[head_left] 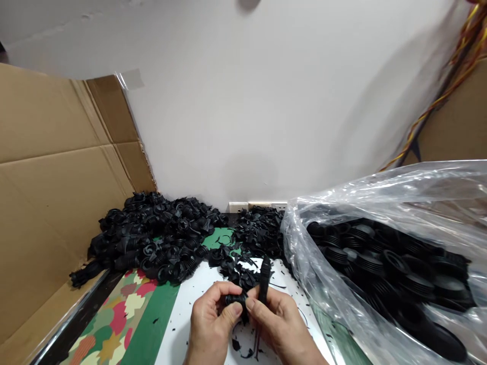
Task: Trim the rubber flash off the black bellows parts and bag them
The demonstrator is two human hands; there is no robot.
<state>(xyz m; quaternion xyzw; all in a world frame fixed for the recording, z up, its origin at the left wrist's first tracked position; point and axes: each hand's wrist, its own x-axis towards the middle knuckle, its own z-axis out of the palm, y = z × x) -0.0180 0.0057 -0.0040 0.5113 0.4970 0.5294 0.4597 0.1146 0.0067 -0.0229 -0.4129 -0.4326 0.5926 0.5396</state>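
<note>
My left hand [211,320] and my right hand [279,324] meet low in the middle, both closed around a small black ribbed rubber part [236,300]. The right hand also grips a thin black tool [264,279] that stands upright between its fingers. Black scraps [242,274] lie on the white sheet [190,299] just beyond the hands. A large pile of the same black ribbed parts [152,237] sits to the far left.
A clear plastic bag [384,253] full of black parts fills the right side. A cardboard wall [53,172] stands at left. A smaller heap of black trimmings [261,228] lies by the white wall. Coloured cables [449,76] hang at top right.
</note>
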